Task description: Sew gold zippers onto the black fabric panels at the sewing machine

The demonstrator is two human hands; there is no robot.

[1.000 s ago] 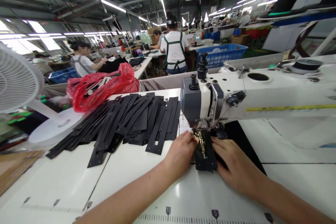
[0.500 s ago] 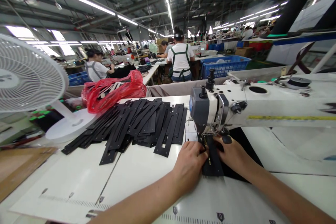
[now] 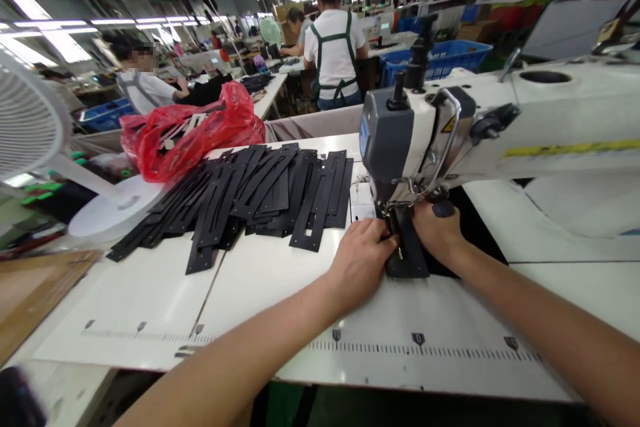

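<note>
A black strip (image 3: pixel 414 257) with gold zipper teeth (image 3: pixel 399 250) along it lies under the needle area of a white and grey sewing machine (image 3: pixel 387 140). My left hand (image 3: pixel 363 255) presses on the strip's left edge beside the zipper, fingers bent and held together. On the other side my right hand (image 3: pixel 439 230) grips the strip's right edge close to the presser foot. Some of its fingers are hidden behind the machine's parts. Beneath my right wrist spreads a larger black sheet (image 3: pixel 477 223). To the left of the machine lies a loose pile of black slotted strips (image 3: pixel 260 193).
A red plastic bag (image 3: pixel 195 133) sits behind the pile, and a white fan (image 3: pixel 107 203) stands at the left. Brown board (image 3: pixel 40 287) lies at the left edge. The white tabletop (image 3: pixel 280 293) carries a printed ruler. Co-workers sit beyond a cloth barrier, near a blue crate (image 3: pixel 450 57).
My view has tilted down and come nearer, so the table's front edge now shows. Both hands stay at the strip by the needle, with little visible movement.
</note>
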